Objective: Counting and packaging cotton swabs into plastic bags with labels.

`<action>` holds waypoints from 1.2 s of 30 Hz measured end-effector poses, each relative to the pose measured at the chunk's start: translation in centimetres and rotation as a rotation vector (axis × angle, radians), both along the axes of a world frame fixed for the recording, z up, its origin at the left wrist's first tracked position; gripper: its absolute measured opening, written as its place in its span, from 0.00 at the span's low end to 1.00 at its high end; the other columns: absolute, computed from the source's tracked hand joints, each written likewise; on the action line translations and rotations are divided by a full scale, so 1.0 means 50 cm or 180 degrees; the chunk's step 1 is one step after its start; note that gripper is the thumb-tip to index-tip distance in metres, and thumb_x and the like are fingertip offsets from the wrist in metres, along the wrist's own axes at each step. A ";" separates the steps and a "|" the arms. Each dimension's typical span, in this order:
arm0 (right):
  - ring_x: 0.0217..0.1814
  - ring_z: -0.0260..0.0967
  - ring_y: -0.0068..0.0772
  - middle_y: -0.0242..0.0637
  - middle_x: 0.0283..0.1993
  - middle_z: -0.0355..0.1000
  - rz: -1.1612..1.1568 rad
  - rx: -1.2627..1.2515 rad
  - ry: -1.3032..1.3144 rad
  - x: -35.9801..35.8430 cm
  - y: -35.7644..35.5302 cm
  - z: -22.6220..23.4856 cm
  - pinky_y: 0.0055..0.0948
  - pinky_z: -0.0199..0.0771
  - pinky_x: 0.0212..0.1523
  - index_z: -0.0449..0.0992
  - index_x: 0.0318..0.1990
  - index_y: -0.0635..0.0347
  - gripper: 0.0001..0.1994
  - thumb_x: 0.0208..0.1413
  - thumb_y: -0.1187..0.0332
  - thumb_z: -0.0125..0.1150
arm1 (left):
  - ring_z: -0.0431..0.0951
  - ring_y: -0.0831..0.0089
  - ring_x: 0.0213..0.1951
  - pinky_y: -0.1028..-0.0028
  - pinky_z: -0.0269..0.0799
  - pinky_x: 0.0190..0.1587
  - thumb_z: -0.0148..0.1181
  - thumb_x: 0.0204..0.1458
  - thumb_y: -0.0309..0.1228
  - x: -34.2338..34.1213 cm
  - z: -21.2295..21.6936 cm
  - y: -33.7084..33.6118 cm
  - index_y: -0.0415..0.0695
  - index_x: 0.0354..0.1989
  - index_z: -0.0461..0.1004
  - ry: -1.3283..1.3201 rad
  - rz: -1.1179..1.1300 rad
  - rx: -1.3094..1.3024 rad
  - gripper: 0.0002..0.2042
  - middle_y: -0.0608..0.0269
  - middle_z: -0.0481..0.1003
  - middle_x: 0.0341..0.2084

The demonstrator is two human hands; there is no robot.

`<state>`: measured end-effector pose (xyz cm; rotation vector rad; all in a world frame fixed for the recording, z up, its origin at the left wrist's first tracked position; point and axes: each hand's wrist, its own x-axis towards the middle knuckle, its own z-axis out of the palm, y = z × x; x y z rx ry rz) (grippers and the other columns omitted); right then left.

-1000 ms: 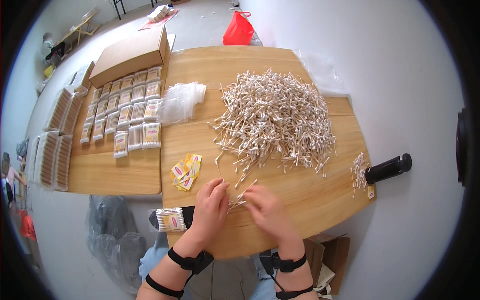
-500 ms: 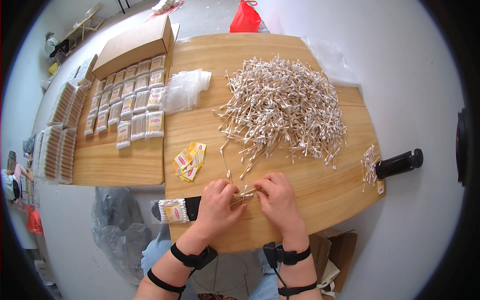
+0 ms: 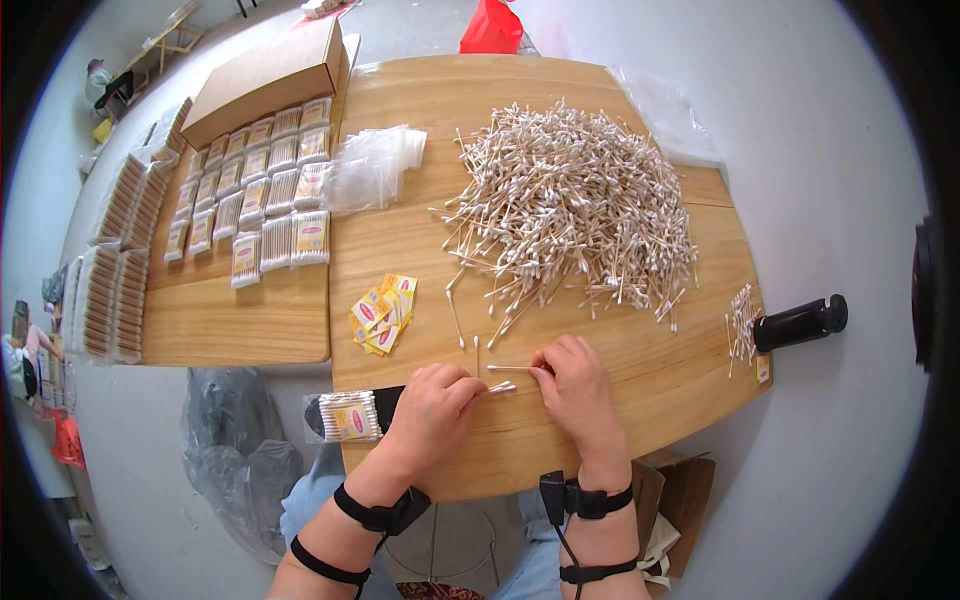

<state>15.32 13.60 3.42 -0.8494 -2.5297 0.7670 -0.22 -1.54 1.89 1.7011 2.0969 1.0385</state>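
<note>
Packets (image 3: 246, 258) line the upper left, yellow cards (image 3: 385, 318) left of centre; at lower centre the left hand (image 3: 430, 408) pinches cotton swabs (image 3: 503, 387), the right hand (image 3: 578, 388) fingertip-grips a single swab (image 3: 511, 368), swab heap (image 3: 580, 210) upper right of centre!

A plain, pale grey-white wall (image 3: 810, 210) rises along the right of the curved-edged, light-brown wooden worktop (image 3: 650, 400). A straight-edged, light-brown wooden table (image 3: 240, 338) adjoins the worktop's left side. Smooth grey flooring (image 3: 410, 30) extends beyond them toward a slender-legged, pale wooden table (image 3: 165, 45) in the far left corner. Soft, bright light fills the room fairly evenly.
</note>
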 end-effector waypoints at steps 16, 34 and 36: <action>0.41 0.70 0.47 0.40 0.34 0.71 -0.0044 0.0028 -0.0047 -0.018 -0.013 -0.002 0.43 0.72 0.42 0.76 0.31 0.60 0.04 0.51 0.75 0.66 | 0.77 0.54 0.36 0.61 0.73 0.40 0.67 0.48 0.23 -0.019 0.004 -0.007 0.41 0.34 0.79 -0.0037 0.0478 0.0166 0.06 0.56 0.77 0.31; 0.40 0.69 0.46 0.40 0.33 0.71 0.0182 0.0132 0.0091 -0.083 -0.083 -0.005 0.43 0.72 0.41 0.75 0.34 0.58 0.09 0.50 0.69 0.70 | 0.75 0.57 0.39 0.62 0.71 0.44 0.70 0.43 0.24 -0.020 -0.005 -0.011 0.41 0.30 0.78 -0.0147 0.0054 -0.0056 0.07 0.59 0.75 0.33; 0.41 0.70 0.46 0.41 0.34 0.71 -0.0084 0.0308 -0.0085 -0.093 -0.089 -0.015 0.42 0.72 0.42 0.74 0.33 0.58 0.10 0.49 0.67 0.70 | 0.76 0.56 0.39 0.61 0.72 0.44 0.69 0.43 0.23 -0.020 -0.003 -0.011 0.41 0.29 0.79 -0.0119 0.0064 -0.0024 0.06 0.59 0.75 0.33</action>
